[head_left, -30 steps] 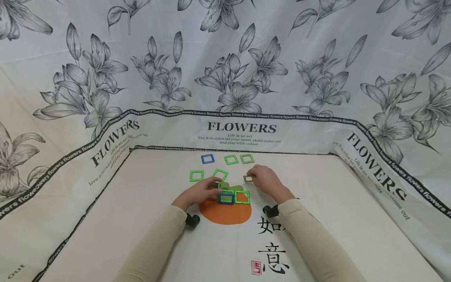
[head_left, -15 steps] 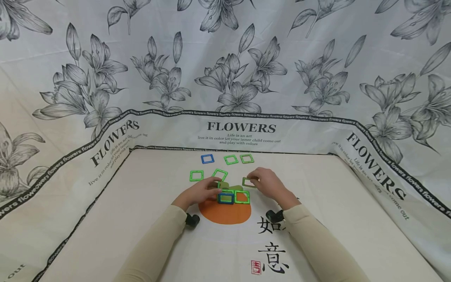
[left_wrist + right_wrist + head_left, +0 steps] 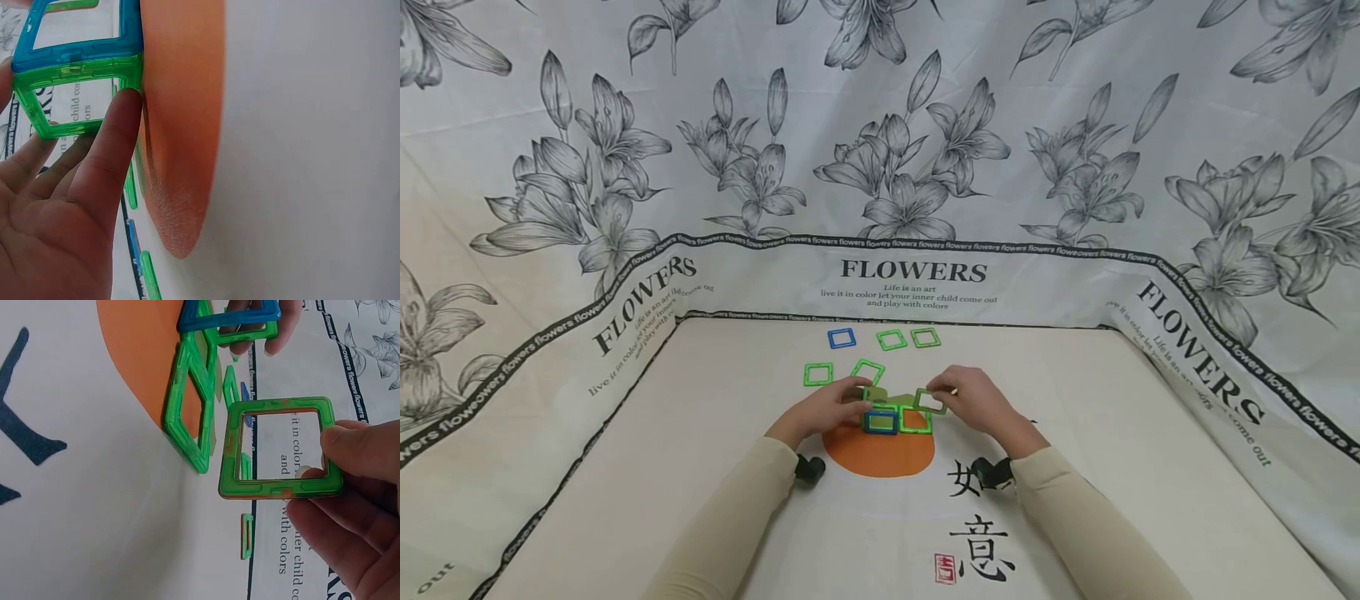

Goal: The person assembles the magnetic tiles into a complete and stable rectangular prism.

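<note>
My right hand [image 3: 985, 400] pinches a green square magnetic tile [image 3: 284, 489] between thumb and fingers, raised over the cloth and tilted. In the head view this tile overlaps the right back corner of a small structure of magnetic tiles. My left hand [image 3: 827, 410] grips the structure's left side, thumb along its lower green edge and fingers behind. A blue square tile [image 3: 78, 55] is on the structure's upper left part, above a green side tile [image 3: 65, 129]. Beside it, a green square tile [image 3: 174, 400] lies flat on the right.
Behind the hands lie loose square tiles: a blue one [image 3: 832, 338], several green ones such as the left one [image 3: 807, 375], and a green-and-red one [image 3: 917, 340]. The white cloth [image 3: 722, 375] bears an orange disc [image 3: 880, 462] and black characters. Flowered fabric walls surround it.
My right hand has brought the green tile from behind the structure toward me, and the tile now tilts to show more of its face. The left hand and structure stay put.
</note>
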The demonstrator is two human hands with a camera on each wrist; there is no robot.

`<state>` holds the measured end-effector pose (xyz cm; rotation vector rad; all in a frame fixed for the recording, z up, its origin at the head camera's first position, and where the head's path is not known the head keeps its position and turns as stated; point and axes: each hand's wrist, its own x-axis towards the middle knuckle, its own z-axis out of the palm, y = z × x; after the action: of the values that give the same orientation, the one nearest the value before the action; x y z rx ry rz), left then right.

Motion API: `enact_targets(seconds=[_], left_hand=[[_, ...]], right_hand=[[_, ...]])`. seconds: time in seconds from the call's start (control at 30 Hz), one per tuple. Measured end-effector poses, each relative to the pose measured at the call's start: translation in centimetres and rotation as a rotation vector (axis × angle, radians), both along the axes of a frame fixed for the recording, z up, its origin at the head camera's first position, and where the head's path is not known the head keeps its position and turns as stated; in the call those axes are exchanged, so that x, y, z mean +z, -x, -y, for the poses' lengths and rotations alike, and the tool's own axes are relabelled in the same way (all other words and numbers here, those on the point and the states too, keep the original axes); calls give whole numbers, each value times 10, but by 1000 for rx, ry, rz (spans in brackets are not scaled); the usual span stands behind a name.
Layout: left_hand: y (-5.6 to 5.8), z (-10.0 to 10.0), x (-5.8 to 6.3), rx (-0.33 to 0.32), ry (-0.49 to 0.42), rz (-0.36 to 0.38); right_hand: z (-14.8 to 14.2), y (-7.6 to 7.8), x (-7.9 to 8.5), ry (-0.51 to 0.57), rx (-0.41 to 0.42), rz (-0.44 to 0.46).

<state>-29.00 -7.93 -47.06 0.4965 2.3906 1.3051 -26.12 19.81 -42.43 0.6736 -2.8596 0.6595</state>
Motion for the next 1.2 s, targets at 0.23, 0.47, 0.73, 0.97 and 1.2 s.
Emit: enact_targets(seconds=[0.23,0.47,0.73,0.97,1.2], left_hand=[[-2,0,1,-1,3,-2],[-3,1,2,-10,-8,-5],[-2,1,0,-10,-3,-19],[-2,1,1,-13,-7,-14],[-2,0,1,-10,-12,-11]], right_hand=[[1,-7,1,25,28,33],[4,-16,1,24,91,2],[6,-21,0,23,115,15],[7,-23,-3,22,135,7],[6,-24,-7,7,154,-19]])
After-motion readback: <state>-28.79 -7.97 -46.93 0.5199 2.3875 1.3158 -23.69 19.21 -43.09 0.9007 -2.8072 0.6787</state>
